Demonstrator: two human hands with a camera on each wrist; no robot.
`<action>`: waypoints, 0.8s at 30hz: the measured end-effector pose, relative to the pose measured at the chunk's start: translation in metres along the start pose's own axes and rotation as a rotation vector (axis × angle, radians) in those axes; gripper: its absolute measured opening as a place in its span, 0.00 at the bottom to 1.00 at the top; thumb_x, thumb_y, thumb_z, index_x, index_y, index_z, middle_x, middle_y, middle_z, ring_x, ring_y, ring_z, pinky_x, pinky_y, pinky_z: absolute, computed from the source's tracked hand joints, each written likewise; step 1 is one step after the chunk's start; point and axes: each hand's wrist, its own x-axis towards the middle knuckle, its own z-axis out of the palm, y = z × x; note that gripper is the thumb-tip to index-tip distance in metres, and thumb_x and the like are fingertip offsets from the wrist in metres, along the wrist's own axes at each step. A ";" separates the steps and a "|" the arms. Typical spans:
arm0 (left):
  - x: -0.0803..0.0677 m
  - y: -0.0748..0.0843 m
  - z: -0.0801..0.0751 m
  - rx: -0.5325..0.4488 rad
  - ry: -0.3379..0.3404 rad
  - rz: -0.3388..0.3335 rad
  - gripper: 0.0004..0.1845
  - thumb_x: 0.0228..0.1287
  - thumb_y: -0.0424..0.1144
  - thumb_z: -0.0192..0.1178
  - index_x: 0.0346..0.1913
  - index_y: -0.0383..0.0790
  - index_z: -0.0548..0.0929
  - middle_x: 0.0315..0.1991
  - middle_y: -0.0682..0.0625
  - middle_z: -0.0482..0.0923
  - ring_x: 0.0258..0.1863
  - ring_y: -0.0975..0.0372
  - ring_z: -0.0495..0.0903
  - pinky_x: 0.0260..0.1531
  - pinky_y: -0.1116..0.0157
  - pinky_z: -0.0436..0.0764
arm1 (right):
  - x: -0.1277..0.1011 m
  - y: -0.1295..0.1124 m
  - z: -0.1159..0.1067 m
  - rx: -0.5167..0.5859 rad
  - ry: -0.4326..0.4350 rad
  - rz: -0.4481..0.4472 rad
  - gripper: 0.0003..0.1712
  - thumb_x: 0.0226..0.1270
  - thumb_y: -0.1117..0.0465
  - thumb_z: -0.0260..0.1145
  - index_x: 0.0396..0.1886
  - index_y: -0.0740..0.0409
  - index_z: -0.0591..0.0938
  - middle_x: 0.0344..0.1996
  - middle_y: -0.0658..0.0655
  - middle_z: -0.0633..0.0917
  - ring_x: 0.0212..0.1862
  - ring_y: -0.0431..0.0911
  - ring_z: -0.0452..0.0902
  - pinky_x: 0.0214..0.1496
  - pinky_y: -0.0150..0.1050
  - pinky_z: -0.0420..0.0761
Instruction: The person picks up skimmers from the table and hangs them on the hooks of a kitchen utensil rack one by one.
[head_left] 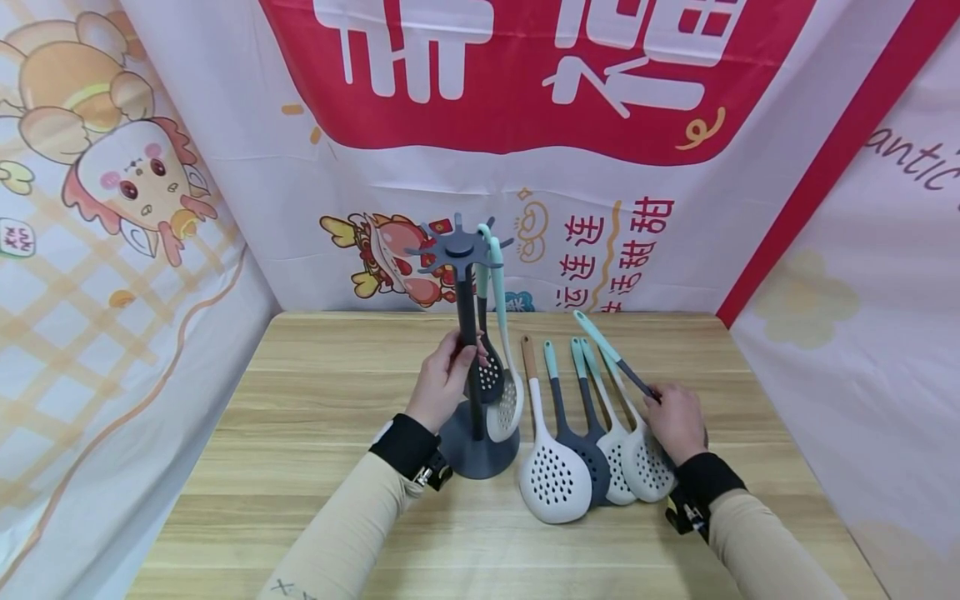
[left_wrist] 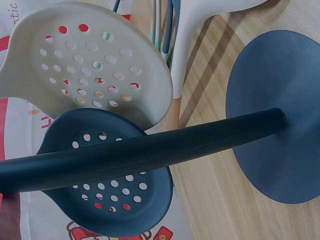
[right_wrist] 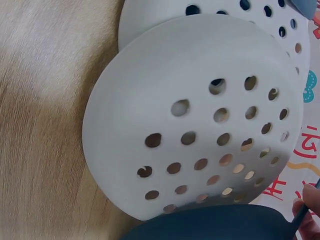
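Observation:
A dark grey utensil stand (head_left: 477, 454) rises from a round base on the wooden table (head_left: 315, 400). My left hand (head_left: 459, 360) grips its pole (left_wrist: 150, 150) at mid height. From the top hub (head_left: 457, 246) hang a dark slotted skimmer (head_left: 487, 377) and a white one (head_left: 508, 408); both show close up, the white (left_wrist: 95, 65) above the dark (left_wrist: 115, 200). My right hand (head_left: 658, 398) pinches the dark shaft of a mint-handled utensil (head_left: 603, 340), tilted up off the table. Its dark head (right_wrist: 210, 225) lies partly hidden. Several skimmers lie beside it, the largest white (head_left: 555, 482).
The lying skimmers fan out right of the stand's base (left_wrist: 280, 115), a dark one (head_left: 594, 467) between white ones (right_wrist: 200, 125). Printed cloth walls enclose the table at the back and both sides. Bare wood spreads left of the stand and along the front edge.

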 end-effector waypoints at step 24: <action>0.001 -0.002 -0.001 -0.018 -0.002 0.015 0.17 0.79 0.38 0.45 0.60 0.32 0.72 0.44 0.39 0.79 0.45 0.53 0.82 0.53 0.58 0.83 | -0.005 -0.013 -0.001 0.037 0.180 -0.105 0.16 0.72 0.64 0.60 0.55 0.67 0.81 0.49 0.67 0.82 0.52 0.61 0.72 0.54 0.58 0.64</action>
